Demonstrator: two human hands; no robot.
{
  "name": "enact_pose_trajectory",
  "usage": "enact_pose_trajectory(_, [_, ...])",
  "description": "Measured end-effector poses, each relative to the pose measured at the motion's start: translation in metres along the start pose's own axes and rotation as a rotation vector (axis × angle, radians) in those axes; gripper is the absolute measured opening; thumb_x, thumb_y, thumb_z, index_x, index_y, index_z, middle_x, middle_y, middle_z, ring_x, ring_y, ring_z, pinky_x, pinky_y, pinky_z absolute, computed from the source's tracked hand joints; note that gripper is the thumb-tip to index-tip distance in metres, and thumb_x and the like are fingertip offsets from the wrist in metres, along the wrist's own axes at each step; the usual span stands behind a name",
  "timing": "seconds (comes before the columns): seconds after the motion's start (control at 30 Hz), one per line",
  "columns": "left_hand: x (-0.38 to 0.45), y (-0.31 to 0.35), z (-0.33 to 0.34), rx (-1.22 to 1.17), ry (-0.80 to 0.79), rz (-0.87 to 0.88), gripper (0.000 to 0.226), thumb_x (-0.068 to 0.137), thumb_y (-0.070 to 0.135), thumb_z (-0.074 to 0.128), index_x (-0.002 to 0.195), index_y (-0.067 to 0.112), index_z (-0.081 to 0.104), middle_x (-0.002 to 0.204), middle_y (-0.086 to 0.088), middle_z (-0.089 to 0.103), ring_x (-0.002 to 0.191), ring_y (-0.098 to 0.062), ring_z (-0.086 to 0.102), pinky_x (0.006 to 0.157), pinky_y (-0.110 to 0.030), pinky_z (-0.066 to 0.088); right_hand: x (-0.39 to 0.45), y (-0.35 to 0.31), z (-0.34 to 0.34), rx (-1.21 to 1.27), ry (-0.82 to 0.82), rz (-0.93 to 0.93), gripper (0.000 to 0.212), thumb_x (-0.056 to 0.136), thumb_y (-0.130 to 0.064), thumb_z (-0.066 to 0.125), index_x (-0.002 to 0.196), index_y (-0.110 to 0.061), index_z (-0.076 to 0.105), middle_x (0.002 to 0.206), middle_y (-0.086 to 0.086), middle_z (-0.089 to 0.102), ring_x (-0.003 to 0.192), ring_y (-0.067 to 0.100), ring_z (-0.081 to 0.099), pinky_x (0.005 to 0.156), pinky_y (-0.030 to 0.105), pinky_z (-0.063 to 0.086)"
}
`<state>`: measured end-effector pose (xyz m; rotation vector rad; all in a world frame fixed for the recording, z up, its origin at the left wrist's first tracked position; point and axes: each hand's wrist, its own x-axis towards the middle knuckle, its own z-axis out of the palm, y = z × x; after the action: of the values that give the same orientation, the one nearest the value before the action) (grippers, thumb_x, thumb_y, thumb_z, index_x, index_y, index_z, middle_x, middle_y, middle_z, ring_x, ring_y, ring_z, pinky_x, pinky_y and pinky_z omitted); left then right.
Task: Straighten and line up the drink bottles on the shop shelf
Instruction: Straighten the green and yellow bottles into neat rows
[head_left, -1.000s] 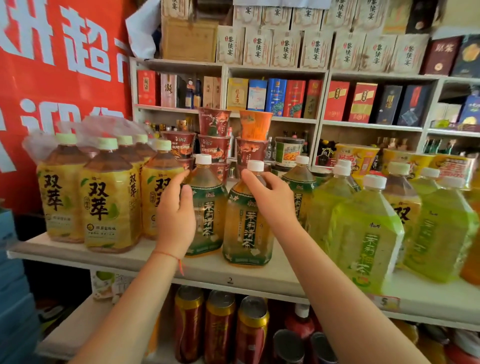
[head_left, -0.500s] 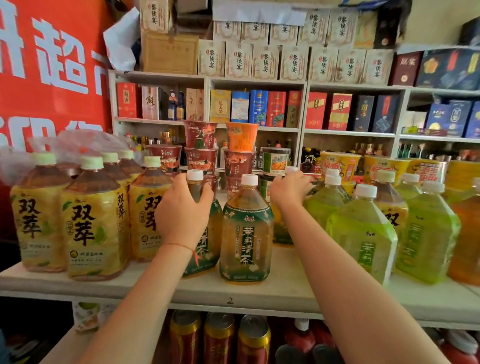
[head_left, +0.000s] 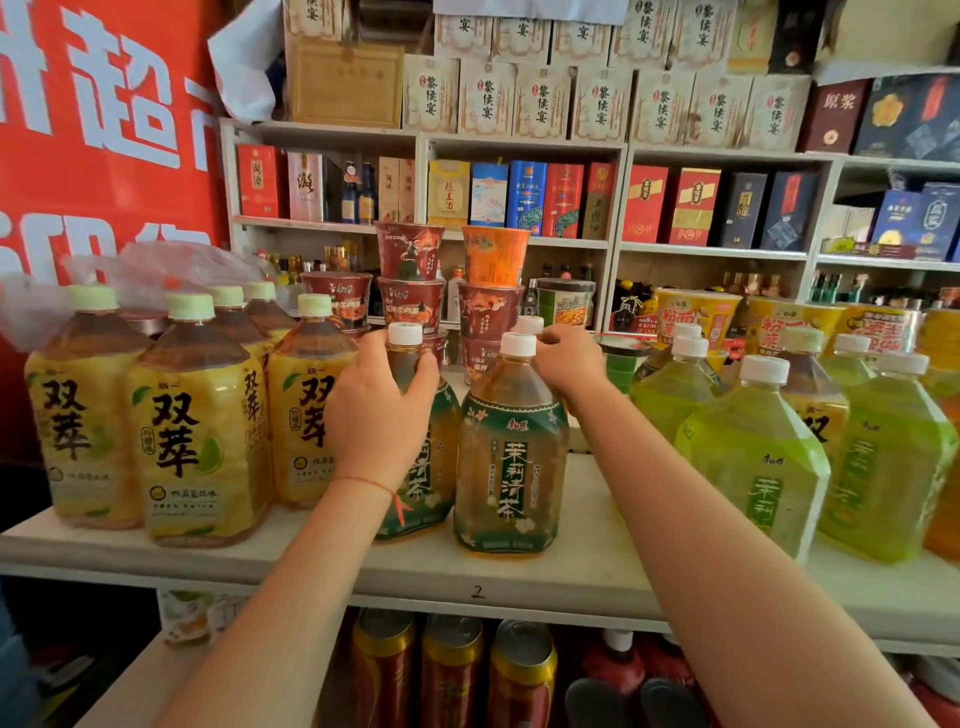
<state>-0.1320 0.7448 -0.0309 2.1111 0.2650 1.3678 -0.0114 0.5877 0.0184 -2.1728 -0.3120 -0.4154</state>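
While the left hand (head_left: 382, 415) grips one jasmine tea bottle (head_left: 415, 431) on the shelf (head_left: 311, 558) and the right hand (head_left: 569, 358) holds a rear bottle (head_left: 527, 326), they're probably heavy and slick, so neck grabs work best.

Bright, even, warm light fills the shop view, with no harsh shadows. Soft shadow lies on the shelf (head_left: 519, 577) under the bottles, and the lower tier with cans (head_left: 452, 675) is much dimmer. The amber and green drinks glow as if lit through. Wide-angle distortion bends the back shelving and stretches the edges. The red banner (head_left: 104, 156) and left bottles (head_left: 197, 415) look slightly smeared; the centre is sharper.
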Motion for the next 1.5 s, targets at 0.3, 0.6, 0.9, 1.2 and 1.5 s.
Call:
enact_pose_trajectory(0.3, [0.001,-0.003,-0.015,-0.001,-0.198,-0.077,0.037,0.098,0.055,0.048,0.112,0.023,0.057,0.11,0.004,0.058,0.115,-0.023,0.05,0.103,-0.052,0.042,-0.036,-0.022,-0.009,0.324,-0.171,0.145,0.015,0.102,-0.025,0.052,0.107,-0.011,0.057,0.097,0.004,0.059,0.083,0.017,0.055,0.068,0.027,0.042])
enact_pose_trajectory(0.6, [-0.02,-0.018,-0.044,-0.396,-0.323,-0.22,0.064,0.085,0.054,0.072,0.14,0.034,0.047,0.134,0.008,0.051,0.128,-0.017,0.049,0.105,-0.044,0.045,-0.104,-0.022,0.008,0.182,0.098,-0.21,0.038,0.094,-0.056,0.056,0.112,-0.024,0.049,0.099,-0.009,0.055,0.084,0.005,0.054,0.069,0.025,0.047])
enact_pose_trajectory(0.9, [-0.047,-0.016,-0.019,-0.444,-0.125,-0.177,0.07,0.082,0.049,0.077,0.141,0.038,0.041,0.129,0.023,0.047,0.12,0.0,0.043,0.1,-0.027,0.038,-0.111,-0.002,0.008,0.193,0.046,-0.221,0.078,0.086,-0.06,0.067,0.15,-0.024,0.041,0.145,-0.006,0.052,0.131,0.013,0.047,0.105,0.04,0.048])
enact_pose_trajectory(1.2, [-0.088,0.036,-0.005,-0.244,0.14,0.49,0.034,0.094,0.02,0.057,0.12,-0.001,0.061,0.127,-0.019,0.058,0.126,-0.03,0.052,0.112,-0.04,0.039,-0.13,0.033,-0.032,-0.322,0.789,-0.549,0.043,0.09,-0.02,0.062,0.132,-0.011,0.06,0.133,0.015,0.055,0.128,0.032,0.049,0.117,0.053,0.028])
enact_pose_trajectory(1.5, [-0.104,0.132,0.086,-0.536,-0.429,-0.145,0.05,0.093,0.021,0.067,0.139,0.02,0.046,0.13,0.008,0.046,0.124,-0.011,0.045,0.106,-0.033,0.039,-0.153,0.1,-0.102,-0.471,0.411,-0.071,0.117,0.08,-0.062,0.068,0.159,-0.019,-0.005,0.153,0.023,0.028,0.131,0.043,0.036,0.097,0.051,0.046])
